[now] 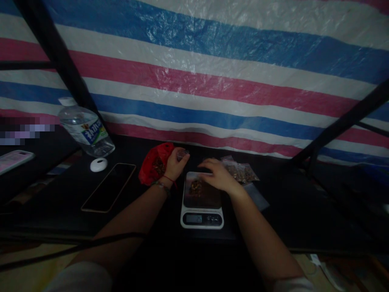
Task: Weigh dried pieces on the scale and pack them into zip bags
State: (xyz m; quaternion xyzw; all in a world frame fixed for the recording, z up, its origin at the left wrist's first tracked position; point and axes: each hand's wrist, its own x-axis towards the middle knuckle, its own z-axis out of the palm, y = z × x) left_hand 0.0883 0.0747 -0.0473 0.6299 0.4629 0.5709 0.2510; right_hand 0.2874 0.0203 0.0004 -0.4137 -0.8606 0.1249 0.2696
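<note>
A small white digital scale sits on the dark table with a little pile of brownish bits on its platform. My right hand rests over the scale's far right corner, fingers stretched out and lying flat. My left hand is curled round a small clear container just beyond the scale, beside an open red plastic bag holding more brownish bits. A red cord and a bracelet circle my left wrist.
Small clear packets of brown pieces lie right of the scale. A dark phone, a white bottle cap, a tilted water bottle and a pink phone lie left. A striped tarp backs the table.
</note>
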